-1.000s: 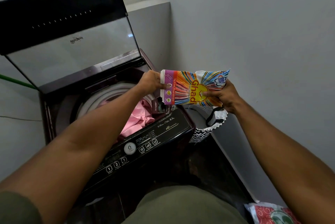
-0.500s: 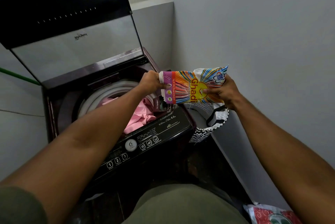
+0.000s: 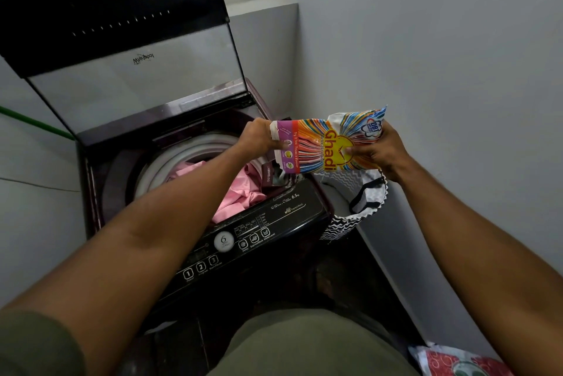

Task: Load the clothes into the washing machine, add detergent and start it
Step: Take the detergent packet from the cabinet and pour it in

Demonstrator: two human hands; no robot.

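A colourful detergent packet [image 3: 326,144] lies sideways in the air over the right rim of a dark top-loading washing machine [image 3: 274,223]. My left hand [image 3: 257,139] pinches its left end, just above a small open detergent compartment [image 3: 275,176]. My right hand [image 3: 379,150] grips the packet's right end. The machine's glass lid [image 3: 128,71] stands raised. Pink clothes [image 3: 240,190] fill the drum. The control panel [image 3: 243,241] with round buttons faces me.
A black-and-white patterned laundry basket [image 3: 353,208] stands between the machine and the right wall. Another printed packet [image 3: 457,360] lies on the dark floor at the lower right. A window sits behind the lid and a green hose [image 3: 33,123] runs at left.
Both hands keep hold of the packet in much the same place over the machine's right rim. Its left end now sits slightly lower, closer to the detergent compartment.
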